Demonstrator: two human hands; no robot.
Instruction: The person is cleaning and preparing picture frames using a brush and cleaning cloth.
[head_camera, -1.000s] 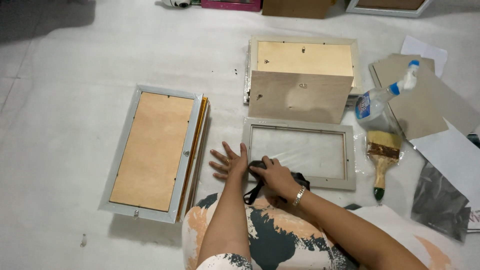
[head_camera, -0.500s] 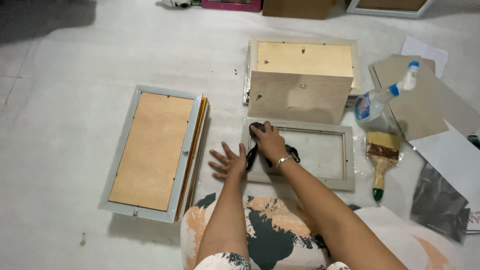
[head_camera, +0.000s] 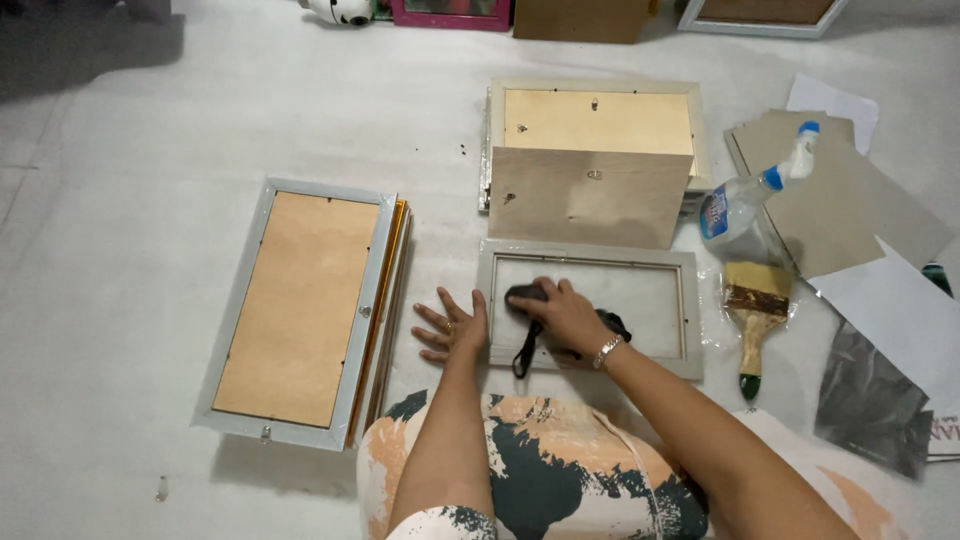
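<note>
Right hand (head_camera: 562, 316) slid the black cloth (head_camera: 528, 296) from upper left glass toward the middle-left, still pressing it down; left hand (head_camera: 452, 326) stays flat, empty, steadying the grey frame (head_camera: 590, 256) edge.

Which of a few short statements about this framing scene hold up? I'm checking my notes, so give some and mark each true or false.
1. The right hand presses a black cloth on the glass of the grey picture frame. True.
2. The left hand holds the spray bottle. False: it lies flat at the frame's left edge.
3. The paintbrush lies right of the frame. True.
4. The stack of frames on the left lies glass up. False: the brown backing shows.
</note>
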